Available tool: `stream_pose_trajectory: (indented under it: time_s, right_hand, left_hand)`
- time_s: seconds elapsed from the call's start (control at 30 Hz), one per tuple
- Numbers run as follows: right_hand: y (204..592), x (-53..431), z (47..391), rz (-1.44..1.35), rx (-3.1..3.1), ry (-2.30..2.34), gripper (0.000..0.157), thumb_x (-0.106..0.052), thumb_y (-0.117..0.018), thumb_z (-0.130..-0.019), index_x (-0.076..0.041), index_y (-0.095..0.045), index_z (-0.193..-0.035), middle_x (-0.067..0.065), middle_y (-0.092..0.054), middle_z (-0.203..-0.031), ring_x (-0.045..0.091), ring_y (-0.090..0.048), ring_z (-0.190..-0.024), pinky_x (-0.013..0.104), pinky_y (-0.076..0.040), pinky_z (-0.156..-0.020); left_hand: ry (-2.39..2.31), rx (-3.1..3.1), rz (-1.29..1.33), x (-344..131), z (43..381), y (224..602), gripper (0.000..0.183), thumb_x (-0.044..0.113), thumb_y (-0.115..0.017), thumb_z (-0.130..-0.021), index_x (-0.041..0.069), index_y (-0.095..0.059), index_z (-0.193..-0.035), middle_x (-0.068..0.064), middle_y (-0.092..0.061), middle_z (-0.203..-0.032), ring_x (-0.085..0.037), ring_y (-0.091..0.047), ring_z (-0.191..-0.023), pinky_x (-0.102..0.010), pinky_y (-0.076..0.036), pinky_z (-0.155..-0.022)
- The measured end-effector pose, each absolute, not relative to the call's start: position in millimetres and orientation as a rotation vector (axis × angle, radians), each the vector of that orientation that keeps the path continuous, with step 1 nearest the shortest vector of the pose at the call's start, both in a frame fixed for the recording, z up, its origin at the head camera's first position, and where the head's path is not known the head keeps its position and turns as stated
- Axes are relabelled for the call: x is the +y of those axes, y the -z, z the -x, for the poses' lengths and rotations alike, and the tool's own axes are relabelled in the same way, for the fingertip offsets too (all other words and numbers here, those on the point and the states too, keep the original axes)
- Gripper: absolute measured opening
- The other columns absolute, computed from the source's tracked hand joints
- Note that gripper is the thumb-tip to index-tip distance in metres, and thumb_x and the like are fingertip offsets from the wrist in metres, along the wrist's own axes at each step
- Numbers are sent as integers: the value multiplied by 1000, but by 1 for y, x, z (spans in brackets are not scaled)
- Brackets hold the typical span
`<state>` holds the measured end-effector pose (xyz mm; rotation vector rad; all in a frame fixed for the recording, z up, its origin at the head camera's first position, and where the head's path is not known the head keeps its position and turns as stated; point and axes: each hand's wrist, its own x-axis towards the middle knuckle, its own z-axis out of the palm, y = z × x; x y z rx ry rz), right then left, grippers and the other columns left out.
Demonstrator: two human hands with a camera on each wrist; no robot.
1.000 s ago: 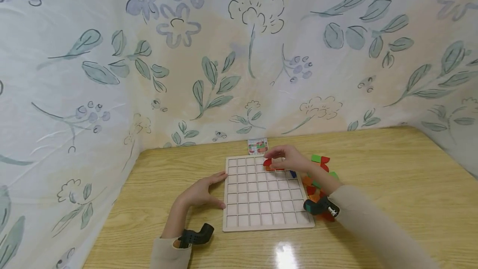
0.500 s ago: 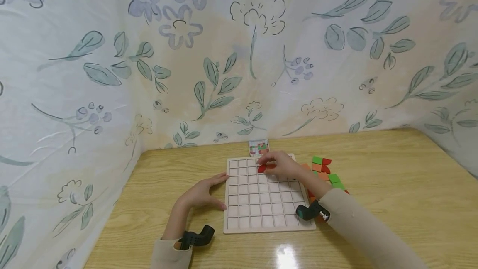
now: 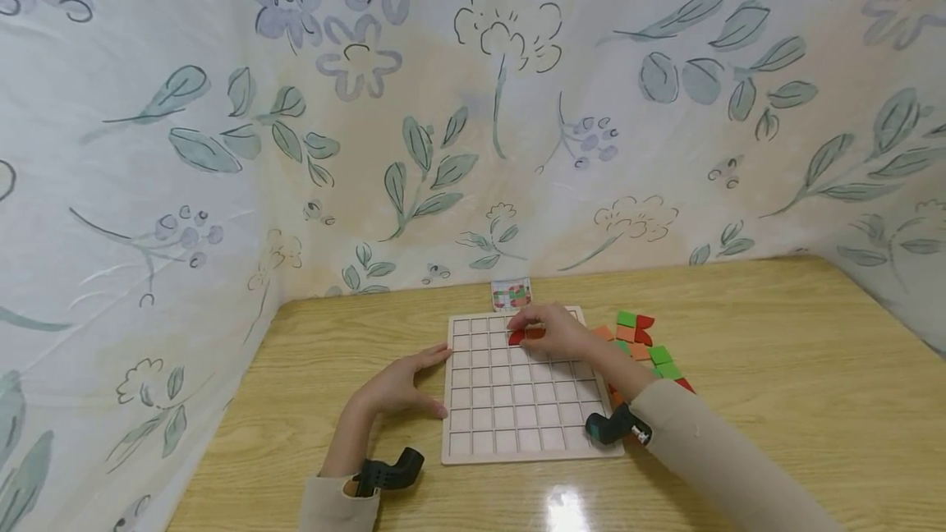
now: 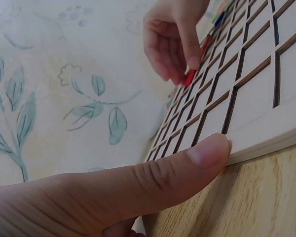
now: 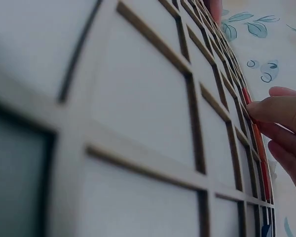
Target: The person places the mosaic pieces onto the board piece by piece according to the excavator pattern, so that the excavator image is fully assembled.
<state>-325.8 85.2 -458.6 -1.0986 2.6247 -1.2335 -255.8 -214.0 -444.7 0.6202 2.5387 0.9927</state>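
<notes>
A pale wooden grid board (image 3: 493, 415) lies on the table. My left hand (image 3: 395, 384) rests at its left edge, fingers and thumb extended; in the left wrist view the thumb (image 4: 177, 170) touches the board's side. Near the far edge, my right hand (image 3: 556, 332) pinches a red quarter-circle piece (image 3: 516, 338) at a cell, its fingertips partly covering it. In the right wrist view, an orange piece (image 5: 258, 140), a red piece (image 5: 265, 180) and a blue piece (image 5: 266, 230) sit in cells along the same side.
Loose green (image 3: 626, 318), red (image 3: 645, 323) and orange (image 3: 604, 332) pieces lie right of the board, some hidden by the right forearm. A printed pattern card (image 3: 512, 293) lies behind the board. Flowered cloth (image 3: 562, 146) hangs along the table's far side.
My right hand has moved left and slightly nearer with the red quarter-circle piece, down to a cell. More loose pieces show at the right. The left hand stays at the board's edge.
</notes>
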Motion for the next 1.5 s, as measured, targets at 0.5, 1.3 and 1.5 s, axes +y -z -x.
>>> stream_pose_trajectory:
  time_s: [0.5,1.3,1.5]
  right_hand:
    - [460,89,320,1108,2665,1247,26,-5,-73,-77,-7,-69,-103,4,-68,-102,24,-61,-101,39,-50,-87]
    - [457,216,283,527,2507,1641,37,-20,-66,-86,4,-60,-114,21,-62,-111,7,-61,-96,18,-50,-80]
    - [463,244,274,524,2645,1533,32,-21,-64,-88,1,-62,-110,17,-64,-106,-1,-60,-93,15,-48,-79]
  left_hand:
    - [-997,2542,-636,-215,257,447,91,33,-83,-64,14,-39,-141,-4,-28,-151,-31,-22,-138,-51,-24,-108]
    - [-992,2554,-651,-214,257,446,91,33,-83,-64,14,-39,-142,-6,-29,-150,-32,-23,-137,-50,-24,-109]
    - [-994,2550,-644,-214,257,446,91,34,-83,-65,13,-39,-142,-7,-29,-150,-32,-23,-137,-51,-23,-109]
